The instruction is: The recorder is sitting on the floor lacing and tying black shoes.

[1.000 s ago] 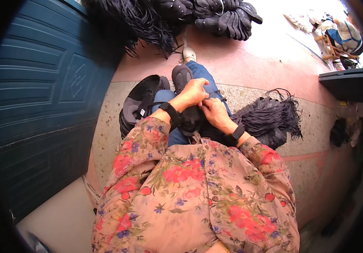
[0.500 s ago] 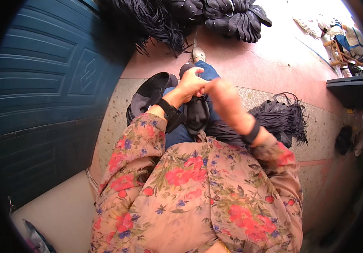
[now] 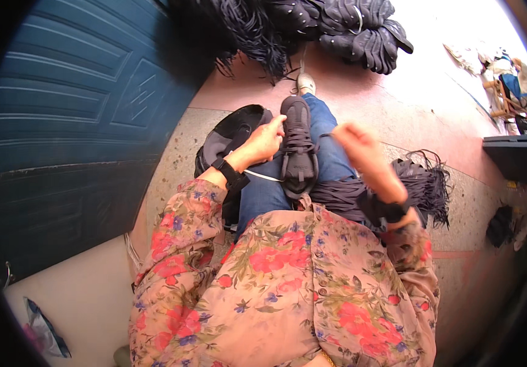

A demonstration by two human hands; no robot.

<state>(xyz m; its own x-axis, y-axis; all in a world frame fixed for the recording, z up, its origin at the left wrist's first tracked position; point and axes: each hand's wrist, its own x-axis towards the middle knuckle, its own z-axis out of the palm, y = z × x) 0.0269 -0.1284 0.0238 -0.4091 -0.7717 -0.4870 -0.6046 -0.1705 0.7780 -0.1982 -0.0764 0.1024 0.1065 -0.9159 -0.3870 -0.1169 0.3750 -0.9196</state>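
Observation:
A dark grey shoe upper (image 3: 299, 150) lies lengthwise on my jeans-clad lap, its toe pointing away from me and its front criss-crossed by lacing. My left hand (image 3: 266, 139) grips its left edge, fingertips near the toe end. To the right of the upper, my right hand (image 3: 360, 147) is raised and smeared by motion, fingers closed. A dark shoelace (image 3: 325, 136) runs taut from the upper into that hand. Below my left wrist, a thin white strip (image 3: 263, 176) reaches toward the upper.
Left of my leg sits a black, open, rounded item (image 3: 214, 137). Bundled black laces (image 3: 343, 194) lie by my right thigh. Ahead are stacked dark shoe uppers (image 3: 367, 46) and more hanging laces (image 3: 254, 37). A blue panelled door (image 3: 67, 104) borders the left.
My hands have moved apart. The right one swung right, drawing the lace out, and the left slid back along the upper's edge. The laced front of the upper now shows.

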